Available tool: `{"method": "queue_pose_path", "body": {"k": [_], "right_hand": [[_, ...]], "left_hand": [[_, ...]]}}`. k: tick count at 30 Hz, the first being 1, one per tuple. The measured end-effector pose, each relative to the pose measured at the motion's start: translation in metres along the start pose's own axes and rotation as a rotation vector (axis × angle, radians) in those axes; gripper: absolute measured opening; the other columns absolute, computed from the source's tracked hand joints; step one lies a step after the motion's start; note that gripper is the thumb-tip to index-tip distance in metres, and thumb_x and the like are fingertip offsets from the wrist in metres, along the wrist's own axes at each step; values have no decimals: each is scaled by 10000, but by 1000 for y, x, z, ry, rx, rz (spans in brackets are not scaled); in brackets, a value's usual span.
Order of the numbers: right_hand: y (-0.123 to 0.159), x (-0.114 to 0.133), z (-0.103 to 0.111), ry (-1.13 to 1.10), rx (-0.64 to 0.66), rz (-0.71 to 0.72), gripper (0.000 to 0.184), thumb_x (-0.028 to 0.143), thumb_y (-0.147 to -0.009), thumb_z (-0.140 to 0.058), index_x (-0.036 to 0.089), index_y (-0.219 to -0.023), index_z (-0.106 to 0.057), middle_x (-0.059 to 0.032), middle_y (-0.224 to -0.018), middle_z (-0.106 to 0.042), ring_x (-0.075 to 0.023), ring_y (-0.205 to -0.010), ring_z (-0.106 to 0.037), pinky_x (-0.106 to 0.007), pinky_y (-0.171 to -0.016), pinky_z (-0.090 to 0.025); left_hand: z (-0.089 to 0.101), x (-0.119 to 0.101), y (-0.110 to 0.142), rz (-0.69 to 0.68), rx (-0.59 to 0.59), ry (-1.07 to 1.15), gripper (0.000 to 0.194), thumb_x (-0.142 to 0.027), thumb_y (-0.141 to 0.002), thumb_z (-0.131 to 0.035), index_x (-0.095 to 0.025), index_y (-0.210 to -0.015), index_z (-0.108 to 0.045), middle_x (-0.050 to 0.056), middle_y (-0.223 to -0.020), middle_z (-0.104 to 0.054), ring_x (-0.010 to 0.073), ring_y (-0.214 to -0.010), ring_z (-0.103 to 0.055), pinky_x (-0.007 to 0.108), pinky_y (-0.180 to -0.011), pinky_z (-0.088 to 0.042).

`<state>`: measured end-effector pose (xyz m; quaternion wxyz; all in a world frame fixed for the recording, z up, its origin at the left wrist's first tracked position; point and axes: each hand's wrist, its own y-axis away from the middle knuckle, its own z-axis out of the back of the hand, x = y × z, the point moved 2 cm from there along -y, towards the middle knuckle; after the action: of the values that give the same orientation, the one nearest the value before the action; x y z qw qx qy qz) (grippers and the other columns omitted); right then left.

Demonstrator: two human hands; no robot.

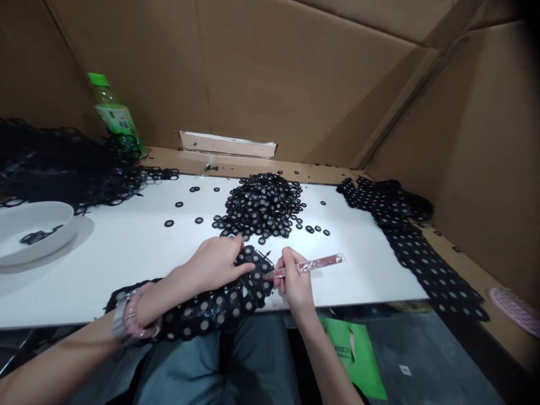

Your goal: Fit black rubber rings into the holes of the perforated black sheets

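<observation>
A black rubber strip of joined rings with grey centres [219, 304] lies across the near edge of the white board [126, 253] and hangs over my lap. My left hand [217, 263] presses down on its far end, fingers closed over the rings. My right hand [295, 278] grips a pinkish pen-like tool [314, 263], its tip touching the strip beside my left fingers. A pile of loose black rings [261, 207] sits just beyond both hands.
A white bowl [31, 230] with a few rings stands at the left. Tangled empty black webbing [63, 166] and a green bottle [116, 115] are behind it. Another ring strip [413, 247] drapes off the right. Cardboard walls [295, 73] enclose the bench. A green bag [356, 354] lies below.
</observation>
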<state>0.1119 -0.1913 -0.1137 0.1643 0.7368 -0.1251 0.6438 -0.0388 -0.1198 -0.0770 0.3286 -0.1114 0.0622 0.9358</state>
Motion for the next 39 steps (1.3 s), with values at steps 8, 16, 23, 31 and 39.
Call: {"method": "queue_pose_path", "body": {"k": [8, 16, 23, 31, 39], "right_hand": [[-5, 0, 4, -106, 41, -55, 417, 485, -785, -489, 185, -502, -426, 69, -315, -429, -34, -246, -261, -164, -290, -226], [-5, 6, 12, -403, 95, -98, 365, 425, -785, -507, 181, -529, -413, 90, -366, -420, -12, -270, -205, -140, -303, -205], [-3, 2, 12, -373, 98, -62, 406, 452, -790, -509, 178, -507, -407, 81, -369, -406, -21, -283, -220, -145, -296, -169], [-10, 21, 35, -314, -26, 50, 391, 464, -811, -481, 187, -536, -458, 93, -333, -319, -49, -303, -313, -165, -362, -346], [-26, 33, 64, 11, -79, 178, 313, 399, -725, -620, 202, -617, -401, 80, -431, -473, -42, -320, -331, -153, -323, -246]], "left_hand": [[2, 0, -8, -9, 121, 227, 264, -423, -694, -570, -198, -817, -505, 8, -719, -555, 199, -677, -516, 261, -584, -327], [-5, 1, -22, 59, 229, 903, 545, -265, -583, -634, -165, -1083, -439, 57, -1028, -534, 158, -810, -538, 251, -673, -421], [8, -7, -31, -68, 390, 517, 476, -433, -503, -740, -162, -884, -651, 14, -831, -648, 201, -786, -570, 230, -664, -411], [8, -26, -43, -220, 375, 560, 262, -311, -670, -623, -150, -876, -641, -7, -825, -665, 163, -746, -577, 199, -648, -423], [-18, -42, -85, -257, 218, 604, 448, -324, -624, -679, -136, -1018, -579, 59, -1040, -634, 238, -942, -573, 301, -840, -427]]}}
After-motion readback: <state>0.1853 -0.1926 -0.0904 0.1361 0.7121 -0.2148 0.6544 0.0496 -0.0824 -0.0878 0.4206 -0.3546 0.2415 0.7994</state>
